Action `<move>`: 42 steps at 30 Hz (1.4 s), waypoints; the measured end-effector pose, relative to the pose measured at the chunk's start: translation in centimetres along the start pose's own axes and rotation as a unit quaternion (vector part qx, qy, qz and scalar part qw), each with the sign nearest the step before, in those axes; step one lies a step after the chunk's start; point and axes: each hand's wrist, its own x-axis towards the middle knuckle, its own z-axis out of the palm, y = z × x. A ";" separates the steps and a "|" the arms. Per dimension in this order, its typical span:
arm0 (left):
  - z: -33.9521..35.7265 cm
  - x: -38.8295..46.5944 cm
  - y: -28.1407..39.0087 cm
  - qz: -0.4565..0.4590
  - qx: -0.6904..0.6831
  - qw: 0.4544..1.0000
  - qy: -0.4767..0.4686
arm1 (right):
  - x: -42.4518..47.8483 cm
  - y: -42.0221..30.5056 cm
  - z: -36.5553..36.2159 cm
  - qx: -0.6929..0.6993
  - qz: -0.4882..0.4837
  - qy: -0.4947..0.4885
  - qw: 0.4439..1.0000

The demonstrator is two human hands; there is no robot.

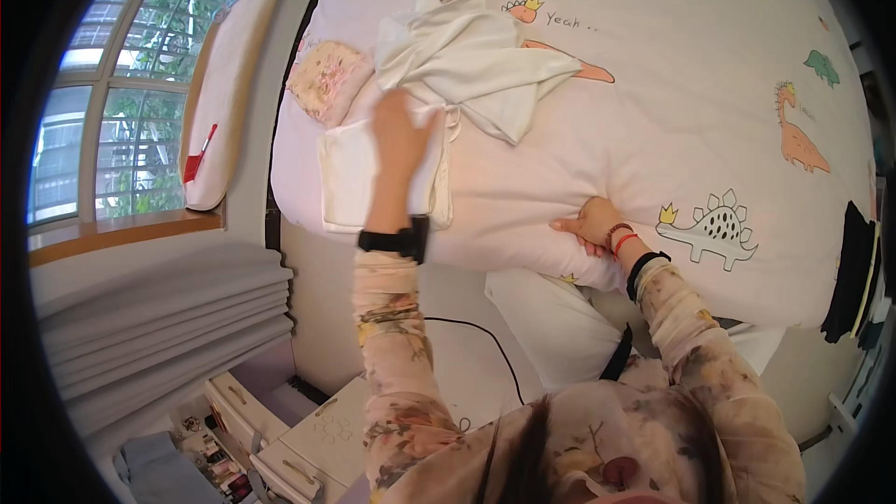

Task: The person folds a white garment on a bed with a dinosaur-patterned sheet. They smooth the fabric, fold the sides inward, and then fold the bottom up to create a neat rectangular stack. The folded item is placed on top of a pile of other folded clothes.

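Observation:
My left hand [402, 127], blurred, is over the upper part of a folded white cloth [344, 178] at the bed's near left edge; its fingers point toward a crumpled white cloth [462, 49] just beyond. Whether it touches either is unclear. A small floral bundle of fabric [329, 80] lies to the left of the crumpled cloth. My right hand [595, 224] presses on the pink dinosaur-print bedding [504, 224] near the edge, its fingers curled and the bedding wrinkled around it; a grip on the fabric cannot be made out.
At the left, a long cushioned pad [234, 84] with a red brush [199, 154] on it stands by the window. Below are a grey curtain [175, 322], white drawers [318, 434] and small items in an open drawer. A black cable [490, 339] runs below the bed edge. Dark garments [850, 273] hang at the right.

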 end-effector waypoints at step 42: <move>10.6 -25.3 39.7 -0.060 -0.568 0.787 -0.234 | -17.6 26.8 -6.5 -0.024 -0.436 0.488 0.756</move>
